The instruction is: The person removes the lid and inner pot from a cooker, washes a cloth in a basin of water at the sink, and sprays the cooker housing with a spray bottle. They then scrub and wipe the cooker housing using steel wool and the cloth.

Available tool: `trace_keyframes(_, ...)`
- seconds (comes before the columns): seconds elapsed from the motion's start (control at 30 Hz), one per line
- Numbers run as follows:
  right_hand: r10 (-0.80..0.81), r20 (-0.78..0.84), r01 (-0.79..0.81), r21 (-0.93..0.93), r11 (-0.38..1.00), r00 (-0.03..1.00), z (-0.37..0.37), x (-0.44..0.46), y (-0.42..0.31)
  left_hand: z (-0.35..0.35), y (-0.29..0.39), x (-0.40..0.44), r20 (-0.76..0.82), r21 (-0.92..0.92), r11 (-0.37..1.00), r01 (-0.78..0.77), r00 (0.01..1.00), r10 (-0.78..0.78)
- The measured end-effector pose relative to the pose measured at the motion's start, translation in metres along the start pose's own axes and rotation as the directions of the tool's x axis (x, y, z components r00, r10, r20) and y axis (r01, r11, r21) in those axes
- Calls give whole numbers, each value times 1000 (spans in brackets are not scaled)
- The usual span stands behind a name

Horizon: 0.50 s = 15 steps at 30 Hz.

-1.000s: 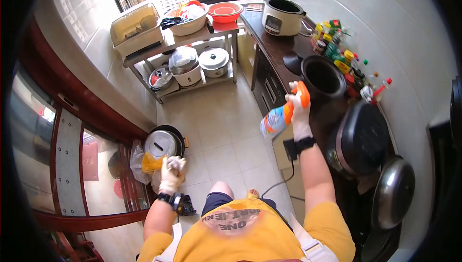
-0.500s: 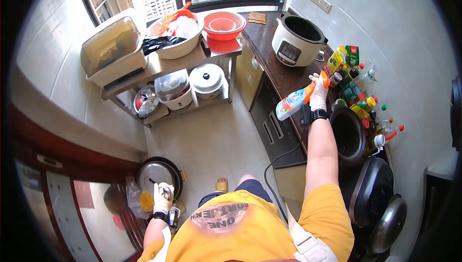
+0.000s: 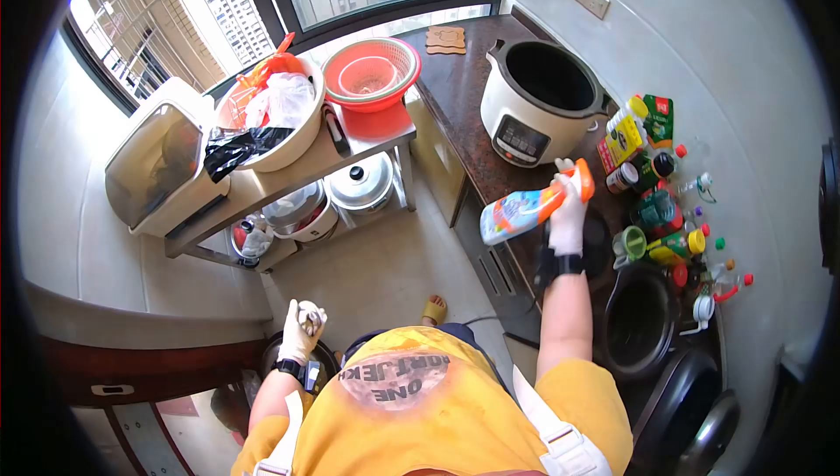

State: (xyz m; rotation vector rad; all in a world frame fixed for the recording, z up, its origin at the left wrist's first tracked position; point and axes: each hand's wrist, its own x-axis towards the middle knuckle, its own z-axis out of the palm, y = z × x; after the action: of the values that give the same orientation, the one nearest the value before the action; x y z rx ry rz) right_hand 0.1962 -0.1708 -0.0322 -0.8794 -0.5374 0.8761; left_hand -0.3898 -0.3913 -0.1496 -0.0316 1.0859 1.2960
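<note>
My right hand (image 3: 570, 200), in a pale glove, is wrapped round the orange neck of a spray bottle (image 3: 514, 215) with a blue and white body. The bottle lies tilted in the air over the counter's front edge, just below the white cooker (image 3: 535, 108). My left hand (image 3: 303, 329), also gloved, is closed low at the left over the floor. It grips a small greyish-white thing that I cannot make out.
Condiment bottles (image 3: 672, 248) crowd the wall side of the counter (image 3: 464, 91). A black pot (image 3: 641, 318) stands nearer me. At the left, a metal rack (image 3: 262, 200) bears a dish box (image 3: 162, 161), a filled basin (image 3: 293, 139) and a red basin (image 3: 372, 82).
The view has moved closer to the window and rack. My right hand has carried the spray bottle along the counter toward the white cooker. My left hand has moved forward, away from the pan lid.
</note>
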Motion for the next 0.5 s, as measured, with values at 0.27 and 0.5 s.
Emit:
trace_keyframes(0.27, 39, 15, -37, -116, 993, 999, 94, -8, 85, 122, 11, 72, 132, 205, 975, 80, 985, -108)
trace_keyframes(0.5, -20, 65, 40, -313, 949, 998, 151, 8, 96, 212, 17, 108, 323, 298, 945, 135, 917, -233)
